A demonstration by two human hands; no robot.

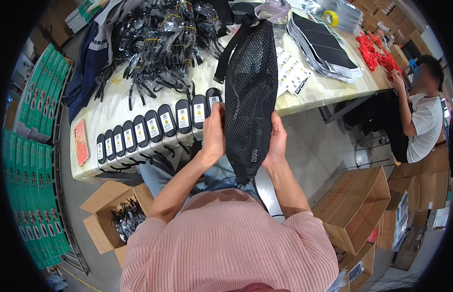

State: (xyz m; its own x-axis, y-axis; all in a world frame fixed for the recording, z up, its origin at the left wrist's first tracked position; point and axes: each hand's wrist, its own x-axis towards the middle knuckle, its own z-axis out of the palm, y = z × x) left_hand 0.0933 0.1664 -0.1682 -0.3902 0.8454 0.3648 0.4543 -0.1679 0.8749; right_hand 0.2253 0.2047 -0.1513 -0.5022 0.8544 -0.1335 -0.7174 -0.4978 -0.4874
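Observation:
A long black mesh bag (251, 102) with a strap and buckle at its upper left is upright in front of me. Something bulky seems to fill it, but the mesh hides what. My left hand (215, 134) grips its left side, the fingers partly behind it. On the opposite side my right hand (276, 141) holds the bag, thumb up along its edge. Left of the bag, several black rounded devices (166, 120) with white labels lie in a row along the table edge, dark cords hanging below. The one nearest my left hand is partly covered by it.
Bundled black cords in clear plastic (158, 44) pile on the table (304, 104). A red-patterned phone (81, 143) lies at its left corner. Flat black sheets (324, 46) are stacked right. Open cartons (353, 209) stand on the floor. A person (424, 112) sits at right by red items (375, 51).

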